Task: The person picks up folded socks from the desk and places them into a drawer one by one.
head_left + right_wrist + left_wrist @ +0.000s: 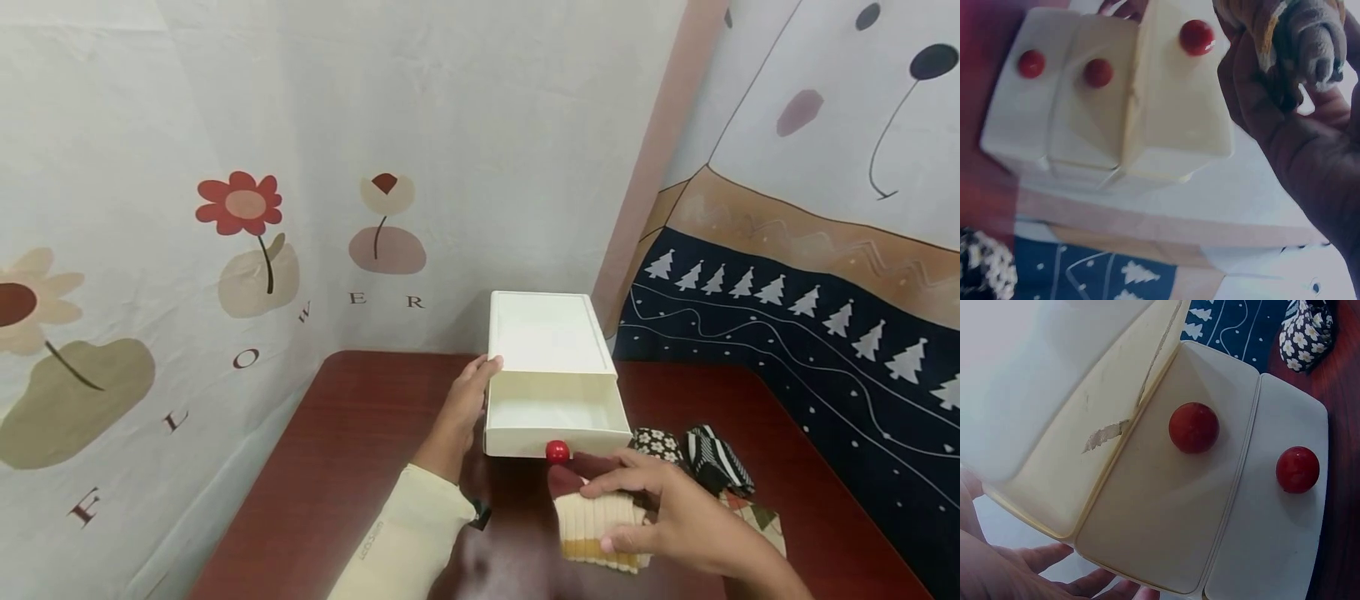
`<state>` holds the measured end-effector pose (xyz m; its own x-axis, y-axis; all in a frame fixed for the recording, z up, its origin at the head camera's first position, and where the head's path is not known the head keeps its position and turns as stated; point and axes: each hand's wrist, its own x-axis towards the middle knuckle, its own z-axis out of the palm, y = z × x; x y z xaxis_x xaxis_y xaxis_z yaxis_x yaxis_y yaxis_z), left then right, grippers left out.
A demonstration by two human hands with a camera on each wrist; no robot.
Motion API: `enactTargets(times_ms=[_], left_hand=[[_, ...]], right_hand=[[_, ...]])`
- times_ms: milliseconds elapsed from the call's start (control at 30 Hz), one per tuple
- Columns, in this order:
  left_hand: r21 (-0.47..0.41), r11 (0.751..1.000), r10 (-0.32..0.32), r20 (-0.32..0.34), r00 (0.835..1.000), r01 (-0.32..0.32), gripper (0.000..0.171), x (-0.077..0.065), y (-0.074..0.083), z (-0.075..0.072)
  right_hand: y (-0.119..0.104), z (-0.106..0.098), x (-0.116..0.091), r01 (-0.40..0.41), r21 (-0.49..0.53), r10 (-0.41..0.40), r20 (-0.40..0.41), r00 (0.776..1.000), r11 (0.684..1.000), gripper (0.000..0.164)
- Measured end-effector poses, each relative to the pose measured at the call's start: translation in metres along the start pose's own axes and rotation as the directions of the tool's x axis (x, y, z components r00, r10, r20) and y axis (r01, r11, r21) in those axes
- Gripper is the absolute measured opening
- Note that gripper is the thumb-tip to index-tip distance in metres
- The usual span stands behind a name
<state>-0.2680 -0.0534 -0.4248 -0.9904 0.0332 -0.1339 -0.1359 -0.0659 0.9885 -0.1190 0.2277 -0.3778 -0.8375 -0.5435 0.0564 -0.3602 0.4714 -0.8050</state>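
Note:
A small white drawer cabinet (551, 329) stands on the table with its top drawer (517, 442) pulled out. The inside of that drawer looks bare, and a red knob (557, 452) sits on its front. My left hand (463, 408) rests along the cabinet's left side, fingers extended against the wall. In front of the drawer, my right hand (667, 512) grips folded socks (596, 521), cream ribbed with maroon and mustard parts. The left wrist view shows two lower drawers pushed in, each with a red knob (1194, 427).
Right of the cabinet lie a black sock bundle with white flowers (658, 444), a black-and-white striped bundle (716, 458) and a diamond-patterned one (765, 521), partly behind my right arm. Printed curtains hang behind the dark red table (337, 433).

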Motion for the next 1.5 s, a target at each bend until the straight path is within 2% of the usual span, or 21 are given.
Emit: enactTargets(times_ms=[100,167,267,333,500,633,900,1167,1500], left_hand=[[0.004,1.000,0.001,0.000,1.000,-0.001,0.075,0.000,-0.001,0.001],[0.005,1.000,0.001,0.001,1.000,-0.001,0.074,0.000,-0.002,0.002],[-0.001,1.000,0.005,0.006,1.000,-0.005,0.074,0.001,-0.003,0.003],[-0.005,1.000,0.005,0.009,1.000,-0.005,0.074,0.001,-0.003,0.004],[-0.004,1.000,0.012,0.007,1.000,-0.012,0.076,0.003,-0.004,0.004],[-0.002,1.000,0.014,-0.001,1.000,-0.014,0.075,0.002,-0.003,0.004],[0.004,1.000,0.008,-0.011,1.000,-0.008,0.075,0.002,-0.002,0.005],[-0.005,1.000,0.006,-0.016,1.000,-0.006,0.073,0.003,-0.002,0.004],[-0.006,1.000,0.012,-0.018,1.000,-0.012,0.070,0.002,0.001,0.002]], right_hand=[[-0.011,0.003,0.006,0.070,-0.003,-0.070,-0.080,0.994,0.998,0.041],[-0.016,0.005,0.010,0.133,-0.012,-0.134,-0.141,0.981,0.991,0.041],[-0.024,0.008,0.017,0.169,-0.007,-0.166,-0.224,0.960,0.986,0.041],[-0.029,0.009,0.022,0.150,0.009,-0.141,-0.283,0.949,0.989,0.041],[-0.040,0.009,0.039,0.017,0.083,0.018,-0.401,0.916,0.996,0.044],[-0.044,0.011,0.057,-0.049,0.121,0.100,-0.457,0.884,0.991,0.045],[-0.046,0.018,0.084,-0.168,0.108,0.200,-0.540,0.817,0.980,0.047],[-0.049,0.028,0.101,-0.205,0.073,0.207,-0.612,0.764,0.976,0.049],[-0.046,0.048,0.115,-0.189,-0.111,0.051,-0.724,0.687,0.976,0.043]])
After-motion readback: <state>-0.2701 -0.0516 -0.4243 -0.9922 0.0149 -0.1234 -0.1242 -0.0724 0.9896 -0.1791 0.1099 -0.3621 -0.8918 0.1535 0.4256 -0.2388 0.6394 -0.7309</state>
